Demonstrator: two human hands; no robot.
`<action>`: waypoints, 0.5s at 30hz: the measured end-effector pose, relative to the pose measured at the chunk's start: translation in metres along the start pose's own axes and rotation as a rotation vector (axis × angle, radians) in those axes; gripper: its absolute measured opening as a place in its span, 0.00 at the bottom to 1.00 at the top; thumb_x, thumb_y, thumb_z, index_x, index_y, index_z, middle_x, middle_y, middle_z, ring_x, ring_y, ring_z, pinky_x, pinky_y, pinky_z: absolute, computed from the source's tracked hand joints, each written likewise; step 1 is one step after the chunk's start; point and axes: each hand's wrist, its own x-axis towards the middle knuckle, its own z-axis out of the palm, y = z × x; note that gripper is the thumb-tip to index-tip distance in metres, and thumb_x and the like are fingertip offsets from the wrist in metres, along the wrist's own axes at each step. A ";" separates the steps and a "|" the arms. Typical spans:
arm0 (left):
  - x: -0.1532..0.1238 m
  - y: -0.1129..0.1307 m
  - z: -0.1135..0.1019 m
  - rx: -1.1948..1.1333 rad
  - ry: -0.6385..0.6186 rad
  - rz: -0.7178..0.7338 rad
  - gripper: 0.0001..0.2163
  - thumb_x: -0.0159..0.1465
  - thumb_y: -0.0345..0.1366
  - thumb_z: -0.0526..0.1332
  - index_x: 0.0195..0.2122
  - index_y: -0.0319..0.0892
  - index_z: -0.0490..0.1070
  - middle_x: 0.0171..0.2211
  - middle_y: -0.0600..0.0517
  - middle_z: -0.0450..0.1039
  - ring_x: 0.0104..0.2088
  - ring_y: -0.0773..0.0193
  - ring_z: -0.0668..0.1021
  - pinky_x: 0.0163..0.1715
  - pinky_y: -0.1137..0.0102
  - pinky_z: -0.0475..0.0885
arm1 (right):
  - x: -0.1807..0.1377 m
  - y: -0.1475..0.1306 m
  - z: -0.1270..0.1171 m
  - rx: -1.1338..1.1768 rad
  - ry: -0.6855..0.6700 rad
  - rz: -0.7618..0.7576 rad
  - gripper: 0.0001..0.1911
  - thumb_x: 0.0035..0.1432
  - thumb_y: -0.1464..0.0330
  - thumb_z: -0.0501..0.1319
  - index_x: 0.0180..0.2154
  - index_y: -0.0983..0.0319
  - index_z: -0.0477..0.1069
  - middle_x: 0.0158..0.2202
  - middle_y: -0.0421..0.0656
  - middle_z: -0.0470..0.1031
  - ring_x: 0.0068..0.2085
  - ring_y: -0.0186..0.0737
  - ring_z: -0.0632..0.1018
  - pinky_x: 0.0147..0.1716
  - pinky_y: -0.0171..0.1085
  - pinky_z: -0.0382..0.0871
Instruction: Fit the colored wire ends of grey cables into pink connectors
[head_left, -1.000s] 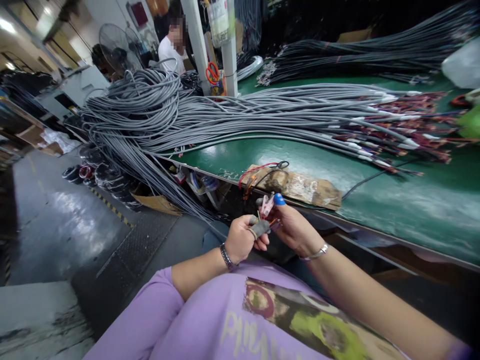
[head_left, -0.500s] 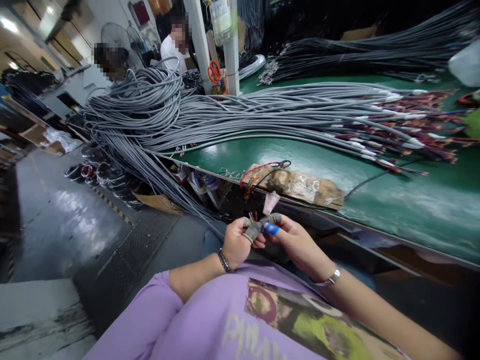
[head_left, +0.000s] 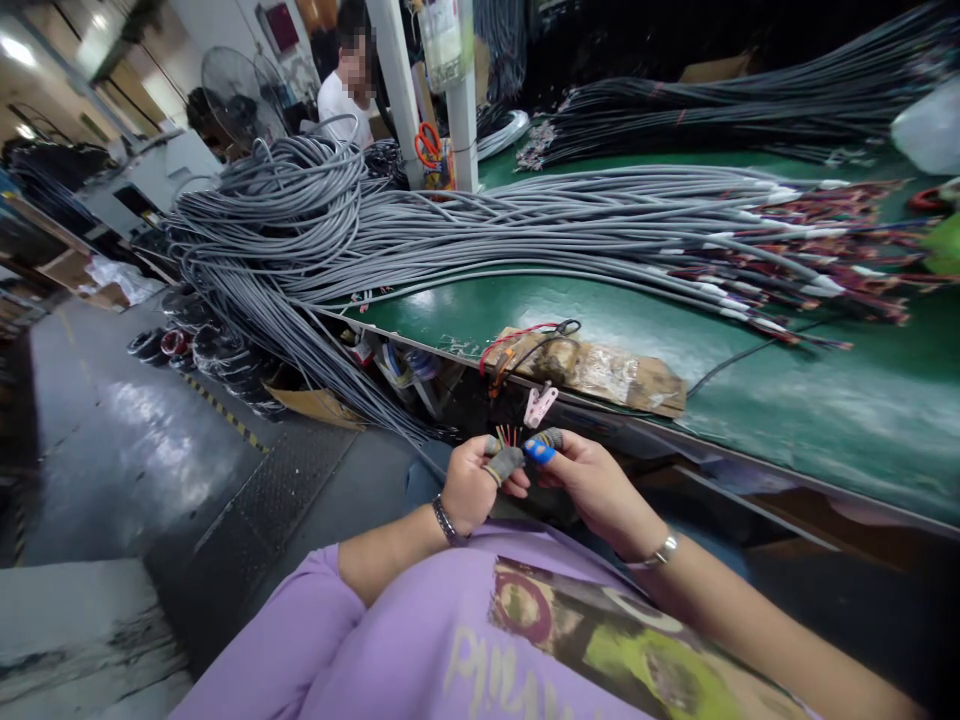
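My left hand (head_left: 472, 480) is closed around the thin coloured wires (head_left: 508, 436), whose ends fan upward above its grey finger covers. Right beside them, my right hand (head_left: 581, 470) pinches at the wires' side with thumb and forefinger; its fingertips hide most of what lies between them. Blue tape wraps the right thumb, and a grey cover sits on that forefinger. Just beyond both hands, a pink clip (head_left: 541, 406) hangs by the bench edge. Behind it lies a taped cardboard-like block (head_left: 611, 377) with red and black leads at its left end.
Grey cables (head_left: 480, 230) lie along the green bench (head_left: 787, 400), stripped ends at right, coils drooping over the left edge. Black cable bundles (head_left: 720, 115) lie farther back. Orange-handled scissors (head_left: 428, 145) hang by a white post (head_left: 463, 130). A person (head_left: 345, 95) is beyond the bench.
The wire ends now stand more spread and visible between my hands. The pink clip has turned. A second person's head at the back left is out of sight now.
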 end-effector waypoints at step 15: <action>0.000 -0.001 -0.004 -0.085 0.069 0.025 0.18 0.53 0.50 0.66 0.27 0.39 0.66 0.18 0.56 0.70 0.14 0.73 0.70 0.14 0.77 0.61 | 0.002 0.000 -0.010 0.278 -0.153 0.085 0.19 0.48 0.52 0.66 0.23 0.61 0.70 0.22 0.39 0.65 0.24 0.32 0.65 0.27 0.35 0.66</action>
